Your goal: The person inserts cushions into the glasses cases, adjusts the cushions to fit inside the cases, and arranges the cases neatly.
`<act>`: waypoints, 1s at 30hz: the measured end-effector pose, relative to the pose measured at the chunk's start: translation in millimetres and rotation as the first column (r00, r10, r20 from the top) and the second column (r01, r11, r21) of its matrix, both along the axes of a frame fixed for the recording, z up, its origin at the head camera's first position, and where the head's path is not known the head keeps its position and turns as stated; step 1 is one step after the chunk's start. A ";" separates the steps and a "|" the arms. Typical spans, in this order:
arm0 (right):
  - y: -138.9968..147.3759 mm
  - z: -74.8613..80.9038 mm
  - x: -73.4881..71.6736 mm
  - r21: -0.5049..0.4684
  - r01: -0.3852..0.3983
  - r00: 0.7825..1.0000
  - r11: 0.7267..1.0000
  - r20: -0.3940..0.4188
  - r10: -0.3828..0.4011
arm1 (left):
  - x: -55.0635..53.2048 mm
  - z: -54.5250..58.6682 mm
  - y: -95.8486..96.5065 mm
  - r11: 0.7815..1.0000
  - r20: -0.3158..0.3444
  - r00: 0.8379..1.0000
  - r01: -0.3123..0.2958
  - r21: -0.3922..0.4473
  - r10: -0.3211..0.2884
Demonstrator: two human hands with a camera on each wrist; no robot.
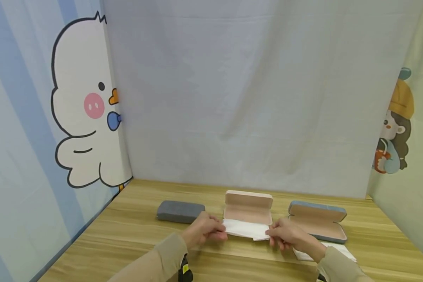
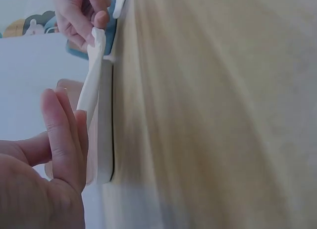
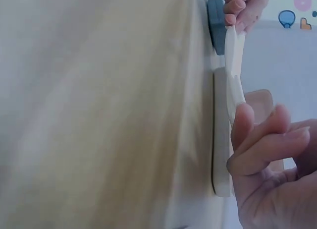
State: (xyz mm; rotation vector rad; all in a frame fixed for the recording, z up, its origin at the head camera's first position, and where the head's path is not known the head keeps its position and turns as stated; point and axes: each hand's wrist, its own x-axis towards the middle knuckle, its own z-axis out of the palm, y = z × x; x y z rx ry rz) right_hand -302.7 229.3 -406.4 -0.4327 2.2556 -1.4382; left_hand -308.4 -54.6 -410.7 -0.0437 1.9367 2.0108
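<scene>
A folded white cloth is stretched between my two hands, just above the front of an open white glasses case lined in pale pink. My left hand pinches the cloth's left end. At its right end, the thumb and fingers of my right hand pinch it too. In the left wrist view the cloth looks like a thin strip held over the case. The cloth covers most of the case's lower half in the head view.
A closed grey glasses case lies to the left. To the right stands an open blue glasses case with pinkish lining, and a second folded white cloth lies in front of it, partly behind my right wrist. A grey curtain hangs behind the wooden table.
</scene>
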 end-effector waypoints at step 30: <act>-4.9 -9.7 -52.2 0.120 0.323 0.930 0.939 -0.224 -0.292 | -58.2 -7.9 34.9 0.978 -0.145 0.986 -0.103 -0.183 0.077</act>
